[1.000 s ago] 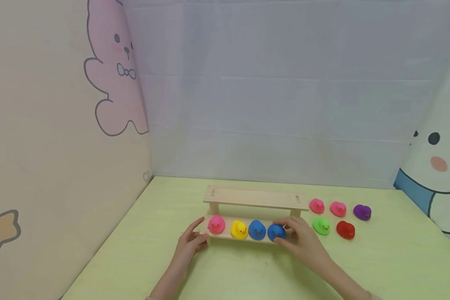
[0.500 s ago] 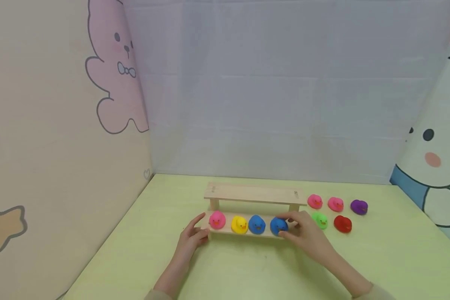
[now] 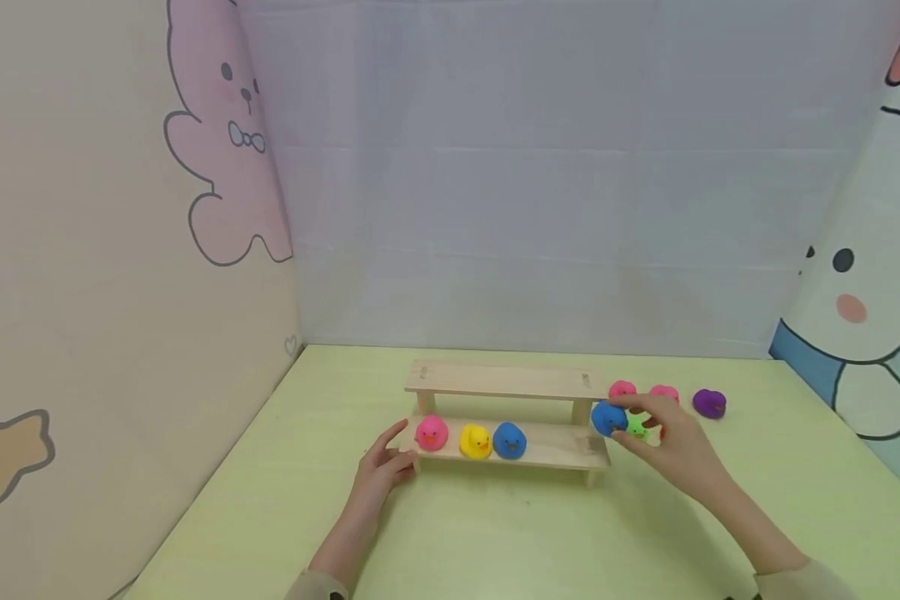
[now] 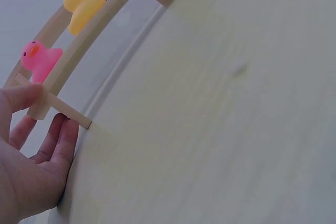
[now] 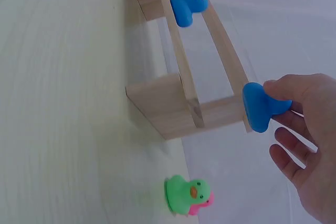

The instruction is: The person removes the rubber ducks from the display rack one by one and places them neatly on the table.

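Observation:
Between thumb and fingers, my right hand [image 3: 678,446] pinches a blue rubber duck [image 3: 609,418], raised off the step near the right end of a two-tier wooden shelf [image 3: 562,447]. The right wrist view shows this blue duck [image 5: 257,107] apart from the lower board. My left hand [image 3: 378,477] holds the shelf's left end; in the left wrist view its thumb touches the board's end and its fingers lie by the leg. On the lower step sit a pink duck [image 3: 431,432], a yellow duck [image 3: 476,442] and another blue duck [image 3: 510,440].
Right of the shelf, a green duck [image 3: 637,427], two pink ducks [image 3: 622,389] and a purple duck [image 3: 709,403] stand on the pale green table [image 3: 495,533]. A red duck is mostly hidden behind my right hand. Printed cloth walls enclose the table's back and sides.
My right hand has lifted the second blue duck off the lower step and carried it right and up, past the step's end. The left hand stays at the shelf's left end.

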`<action>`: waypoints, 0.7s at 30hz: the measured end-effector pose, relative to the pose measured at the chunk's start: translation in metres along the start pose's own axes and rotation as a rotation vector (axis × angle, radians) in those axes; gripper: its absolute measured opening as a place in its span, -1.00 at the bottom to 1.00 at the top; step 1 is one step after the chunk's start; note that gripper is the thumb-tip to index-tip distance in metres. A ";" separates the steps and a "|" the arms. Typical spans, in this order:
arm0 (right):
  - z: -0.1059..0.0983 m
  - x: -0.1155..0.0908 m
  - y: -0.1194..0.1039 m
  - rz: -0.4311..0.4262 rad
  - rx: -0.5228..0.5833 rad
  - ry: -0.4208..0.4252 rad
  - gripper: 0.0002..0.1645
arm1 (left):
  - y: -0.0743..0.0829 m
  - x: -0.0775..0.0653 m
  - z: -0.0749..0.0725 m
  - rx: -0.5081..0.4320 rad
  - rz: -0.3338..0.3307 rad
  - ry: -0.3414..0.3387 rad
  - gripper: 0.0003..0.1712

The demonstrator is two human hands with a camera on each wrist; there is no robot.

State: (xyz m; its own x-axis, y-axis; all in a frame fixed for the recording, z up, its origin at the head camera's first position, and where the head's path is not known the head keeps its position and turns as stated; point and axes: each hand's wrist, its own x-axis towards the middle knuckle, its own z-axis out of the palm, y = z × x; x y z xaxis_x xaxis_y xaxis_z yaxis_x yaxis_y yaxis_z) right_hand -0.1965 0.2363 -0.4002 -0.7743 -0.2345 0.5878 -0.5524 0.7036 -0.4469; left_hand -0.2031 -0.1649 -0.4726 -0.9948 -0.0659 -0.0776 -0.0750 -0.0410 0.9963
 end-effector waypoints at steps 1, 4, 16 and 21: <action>-0.004 0.000 0.004 0.003 -0.009 0.010 -0.49 | 0.000 0.000 0.000 0.005 0.002 0.001 -0.34; -0.017 -0.002 0.020 0.032 -0.021 0.034 -0.47 | 0.001 0.000 0.000 0.015 0.004 0.006 -0.35; -0.064 -0.024 0.089 0.218 -0.065 0.063 -0.48 | 0.002 -0.001 0.000 0.021 0.003 0.008 -0.35; -0.071 -0.036 0.112 0.288 -0.040 0.016 -0.47 | 0.002 -0.002 -0.001 0.024 -0.015 0.000 -0.33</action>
State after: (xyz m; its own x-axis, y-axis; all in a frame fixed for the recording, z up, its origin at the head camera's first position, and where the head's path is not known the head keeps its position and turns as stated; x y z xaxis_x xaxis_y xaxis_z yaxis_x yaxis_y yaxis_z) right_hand -0.2086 0.3711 -0.4231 -0.8925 -0.0110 0.4510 -0.2975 0.7658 -0.5701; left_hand -0.2013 -0.1660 -0.4704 -0.9935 -0.0654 -0.0929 -0.0919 -0.0182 0.9956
